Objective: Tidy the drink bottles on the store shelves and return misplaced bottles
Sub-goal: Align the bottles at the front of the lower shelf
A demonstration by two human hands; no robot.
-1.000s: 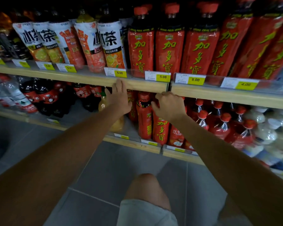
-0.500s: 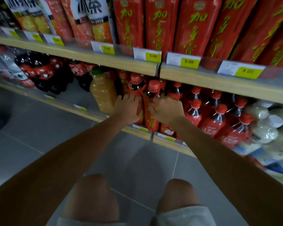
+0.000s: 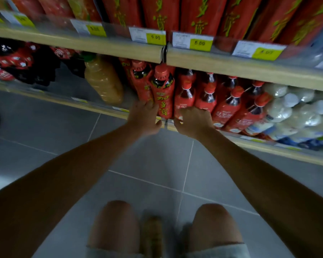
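Note:
A tall red tea bottle [image 3: 162, 94] with yellow characters stands at the front of the lower shelf [image 3: 93, 106]. My left hand [image 3: 144, 118] grips its lower left side, thumb under the base. My right hand [image 3: 194, 121] is curled over the bottom of a smaller red-capped bottle [image 3: 185, 99] just to the right. More small red bottles [image 3: 229, 103] fill the row beyond it. A yellow juice bottle [image 3: 103, 81] with a green cap leans alone to the left of the red ones.
Dark cola bottles [image 3: 17, 60] stand at the far left and white bottles [image 3: 291, 107] at the far right. The upper shelf edge [image 3: 231, 66] with price tags [image 3: 155, 37] overhangs, holding big red bottles [image 3: 160, 13]. My bare knees [image 3: 117, 226] are over grey floor tiles.
My hands dropped from the upper shelf's edge to the bases of the red bottles on the lower shelf. The view sank lower and closer, and both knees came into view.

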